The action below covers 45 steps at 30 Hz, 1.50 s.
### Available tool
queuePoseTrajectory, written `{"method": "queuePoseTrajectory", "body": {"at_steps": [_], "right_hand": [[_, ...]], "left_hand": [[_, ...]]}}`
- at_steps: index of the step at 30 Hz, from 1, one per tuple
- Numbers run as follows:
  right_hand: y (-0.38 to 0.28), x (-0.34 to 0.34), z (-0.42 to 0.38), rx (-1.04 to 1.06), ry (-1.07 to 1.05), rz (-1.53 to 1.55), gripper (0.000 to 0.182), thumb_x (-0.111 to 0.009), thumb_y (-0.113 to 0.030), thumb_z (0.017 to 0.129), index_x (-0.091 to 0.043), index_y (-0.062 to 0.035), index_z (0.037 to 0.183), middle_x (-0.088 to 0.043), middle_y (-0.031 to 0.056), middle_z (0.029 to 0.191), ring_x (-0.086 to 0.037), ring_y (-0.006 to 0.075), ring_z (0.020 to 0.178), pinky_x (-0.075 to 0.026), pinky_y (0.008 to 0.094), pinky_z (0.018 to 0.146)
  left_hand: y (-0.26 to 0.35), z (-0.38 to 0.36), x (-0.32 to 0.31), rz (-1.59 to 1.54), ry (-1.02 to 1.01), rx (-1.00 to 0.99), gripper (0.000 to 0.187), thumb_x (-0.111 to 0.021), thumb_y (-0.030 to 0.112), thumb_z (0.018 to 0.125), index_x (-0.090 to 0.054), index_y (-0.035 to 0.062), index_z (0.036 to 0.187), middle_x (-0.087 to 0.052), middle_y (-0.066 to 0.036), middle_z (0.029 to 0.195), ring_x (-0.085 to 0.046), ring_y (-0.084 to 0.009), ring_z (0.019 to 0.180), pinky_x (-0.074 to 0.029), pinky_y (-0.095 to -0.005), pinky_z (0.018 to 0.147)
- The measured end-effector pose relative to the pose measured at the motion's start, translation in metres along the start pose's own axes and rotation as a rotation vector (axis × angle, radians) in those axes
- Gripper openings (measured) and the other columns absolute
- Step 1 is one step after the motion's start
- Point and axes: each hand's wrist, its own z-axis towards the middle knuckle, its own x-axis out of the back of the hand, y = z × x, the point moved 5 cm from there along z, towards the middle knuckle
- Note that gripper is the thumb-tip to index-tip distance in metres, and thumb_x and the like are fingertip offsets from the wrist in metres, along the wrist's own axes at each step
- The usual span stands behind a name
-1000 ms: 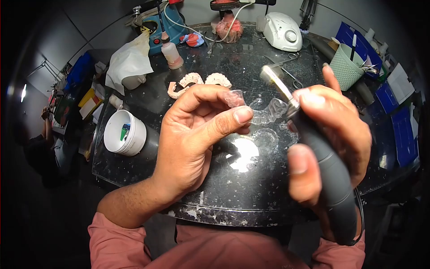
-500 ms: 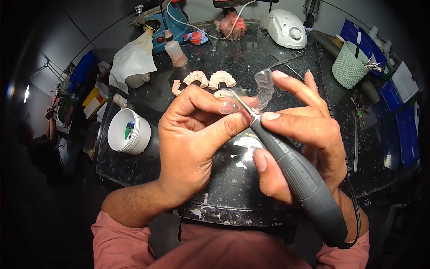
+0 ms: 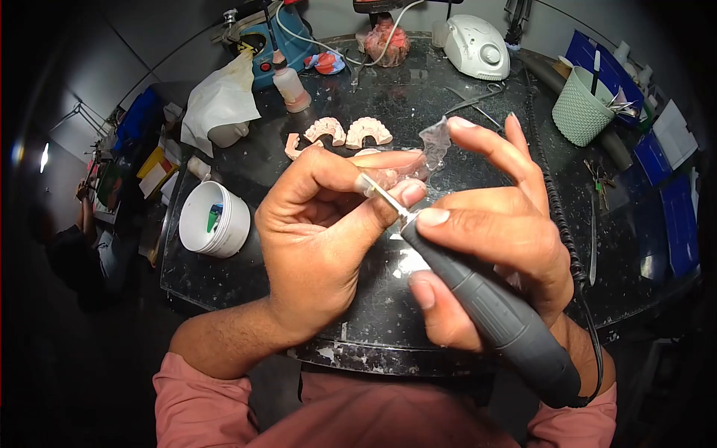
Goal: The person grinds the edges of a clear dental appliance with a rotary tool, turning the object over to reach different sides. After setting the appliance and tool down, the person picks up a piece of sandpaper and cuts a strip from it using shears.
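Observation:
My left hand point(image 3: 314, 231) pinches a clear plastic dental aligner point(image 3: 432, 149) between thumb and fingers. The aligner's far end rises to the right, close to the fingertips of my right hand point(image 3: 515, 231). That hand is wrapped round a dark grey rotary handpiece point(image 3: 493, 313), tilted with its tip up and left. Its thin bur point(image 3: 388, 198) lies at the aligner's near end, beside my left fingertips; exact contact is hard to make out. Beyond my hands, pale dental casts point(image 3: 369, 133) sit on the black table point(image 3: 358, 313).
A white tub point(image 3: 215, 224) stands left, a squeeze bottle point(image 3: 291, 88) behind it. At the back are a white control box point(image 3: 478, 48) and scissors point(image 3: 478, 97). A green woven cup point(image 3: 582, 108) stands right. The handpiece's cord point(image 3: 590, 336) hangs by my right forearm. Another person point(image 3: 75, 246) is far left.
Both hands have shifted slightly left. The aligner has turned and tilted lower, and the handpiece tip has moved left and a little down with it.

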Motion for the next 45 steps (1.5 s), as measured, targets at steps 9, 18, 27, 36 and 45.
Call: {"method": "queuePoseTrajectory", "body": {"at_steps": [9, 18, 27, 36, 45], "right_hand": [[0.0006, 0.0016, 0.0007, 0.02, -0.007, -0.008, 0.037, -0.071, -0.02, 0.071, -0.057, -0.0078, 0.103, -0.064, 0.0085, 0.084, -0.058, 0.0391, 0.108, -0.018, 0.0635, 0.109], [0.0011, 0.0014, 0.001, 0.03, 0.004, 0.029, 0.037, -0.071, -0.019, 0.073, -0.055, -0.0057, 0.103, -0.063, 0.0095, 0.083, -0.061, 0.0402, 0.103, -0.024, 0.066, 0.106], [0.0024, 0.0005, -0.0004, 0.046, 0.015, 0.051, 0.036, -0.069, -0.018, 0.072, -0.054, -0.0056, 0.103, -0.063, 0.0108, 0.083, -0.06, 0.0406, 0.105, -0.024, 0.0651, 0.106], [0.0031, 0.0017, 0.0003, 0.026, 0.014, 0.071, 0.035, -0.068, -0.02, 0.074, -0.053, -0.0056, 0.102, -0.062, 0.0106, 0.082, -0.059, 0.0426, 0.105, -0.023, 0.0662, 0.106], [0.0018, 0.0, 0.0004, 0.04, 0.013, 0.051, 0.034, -0.069, -0.02, 0.074, -0.055, -0.0056, 0.101, -0.062, 0.0101, 0.08, -0.06, 0.0404, 0.105, -0.024, 0.0643, 0.106]], "left_hand": [[0.0024, 0.0022, 0.002, 0.029, -0.007, -0.034, 0.018, -0.063, -0.008, 0.085, -0.049, 0.0031, 0.087, -0.066, -0.022, 0.104, -0.067, -0.0218, 0.094, -0.054, -0.0337, 0.084], [0.001, 0.0039, 0.0037, 0.004, -0.02, -0.077, 0.016, -0.061, -0.012, 0.085, -0.053, 0.0002, 0.092, -0.066, -0.024, 0.106, -0.066, -0.0189, 0.096, -0.053, -0.0291, 0.084], [0.0029, 0.0039, 0.0035, 0.01, -0.026, -0.068, 0.017, -0.064, -0.01, 0.085, -0.053, 0.0012, 0.09, -0.067, -0.023, 0.104, -0.066, -0.0174, 0.094, -0.053, -0.028, 0.082], [0.002, 0.0029, 0.0029, -0.06, -0.014, -0.009, 0.018, -0.065, -0.01, 0.084, -0.052, 0.0013, 0.089, -0.067, -0.023, 0.104, -0.066, -0.0183, 0.095, -0.053, -0.029, 0.083], [0.002, 0.0031, 0.0032, -0.062, -0.026, -0.029, 0.017, -0.063, -0.011, 0.085, -0.052, 0.001, 0.091, -0.066, -0.024, 0.106, -0.066, -0.0191, 0.096, -0.054, -0.0295, 0.084]]}}
